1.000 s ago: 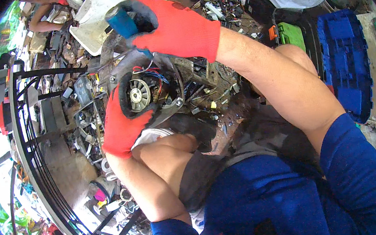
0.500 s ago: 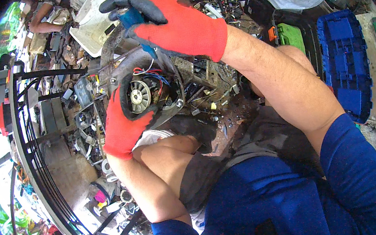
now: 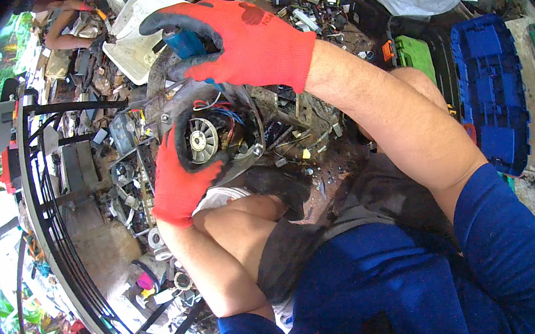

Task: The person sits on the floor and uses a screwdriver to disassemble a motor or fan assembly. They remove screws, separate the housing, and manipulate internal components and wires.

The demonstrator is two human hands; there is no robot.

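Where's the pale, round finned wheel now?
Head view, left of centre: the pale, round finned wheel sits inside the curved, red-gloved left hand, below and left of the red and blue wires.

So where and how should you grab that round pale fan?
The fan is probably best held by its outer rim, coming from the left, where the left hand curls around it. The round edge gives fingers a curve to follow; thin blades fill its face, and wires crowd its upper right.
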